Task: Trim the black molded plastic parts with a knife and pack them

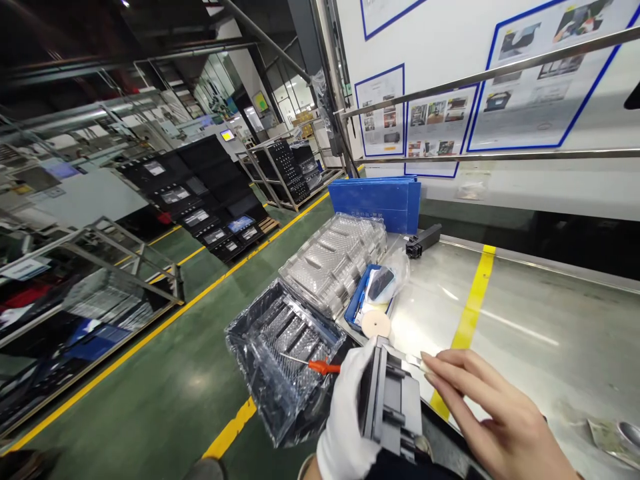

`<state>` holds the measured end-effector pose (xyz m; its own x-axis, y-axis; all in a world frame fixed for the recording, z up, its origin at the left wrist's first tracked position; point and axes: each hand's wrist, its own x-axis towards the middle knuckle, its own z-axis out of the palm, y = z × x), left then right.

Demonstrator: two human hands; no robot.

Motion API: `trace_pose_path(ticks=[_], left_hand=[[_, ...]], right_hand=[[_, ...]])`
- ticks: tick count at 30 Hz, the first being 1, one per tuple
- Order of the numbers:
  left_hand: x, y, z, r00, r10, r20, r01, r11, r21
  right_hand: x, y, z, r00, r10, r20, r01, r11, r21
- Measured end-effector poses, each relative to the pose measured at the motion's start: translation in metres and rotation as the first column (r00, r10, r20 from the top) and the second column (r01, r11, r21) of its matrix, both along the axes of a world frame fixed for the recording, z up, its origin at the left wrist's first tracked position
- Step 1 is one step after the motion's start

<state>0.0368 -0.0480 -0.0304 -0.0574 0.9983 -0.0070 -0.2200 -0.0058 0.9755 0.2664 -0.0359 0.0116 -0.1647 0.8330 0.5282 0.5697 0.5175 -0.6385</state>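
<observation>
My left hand [345,420], in a white glove, is closed around a dark plastic part [395,393] with ribs and a raised edge. A tool with an orange handle [324,367] and a thin metal shaft sticks out to the left from the same hand. Bare, my right hand [500,413] pinches a small whitish piece [414,361] between thumb and fingertips, close to the part's upper right side; whether the piece touches the part is unclear. Beyond the part lies a round beige disc [376,324], at the near end of a small blue tray [356,303].
A plastic-lined crate [280,407] holding clear blister trays stands left of my hands. More stacked clear trays [330,260] lie behind it. Farther along the metal table [540,307] are a black part [424,241] and a blue board [375,205]. Black crates [200,200] stand across the aisle.
</observation>
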Motion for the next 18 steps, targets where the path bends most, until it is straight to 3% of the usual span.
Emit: trace_pose_path(ticks=[7,10,12,14,16,18], left_hand=[[-0.007,-0.005,0.009,0.994,-0.016,-0.112,0.024,0.997,0.069],[-0.013,0.001,0.014,0.981,-0.099,-0.164,0.115,0.990,0.088],[-0.016,0.005,0.020,0.948,-0.194,-0.251,0.227,0.967,0.113],[-0.018,0.009,0.028,0.906,-0.291,-0.306,0.345,0.929,0.138],[-0.016,0.011,0.039,0.895,-0.364,-0.256,0.405,0.906,0.127],[-0.011,0.012,0.049,0.898,-0.407,-0.168,0.423,0.903,0.077]], right_hand=[[0.016,0.002,-0.007,0.995,0.032,0.090,-0.035,0.999,0.023],[0.017,0.009,-0.005,0.997,-0.034,-0.069,0.025,0.992,-0.127],[0.012,0.012,-0.002,0.980,-0.026,-0.200,-0.047,0.935,-0.352],[0.005,0.014,0.001,0.959,0.013,-0.284,-0.167,0.836,-0.523],[-0.003,0.014,0.003,0.943,0.053,-0.328,-0.244,0.780,-0.576],[-0.009,0.012,0.005,0.936,0.080,-0.343,-0.274,0.777,-0.567]])
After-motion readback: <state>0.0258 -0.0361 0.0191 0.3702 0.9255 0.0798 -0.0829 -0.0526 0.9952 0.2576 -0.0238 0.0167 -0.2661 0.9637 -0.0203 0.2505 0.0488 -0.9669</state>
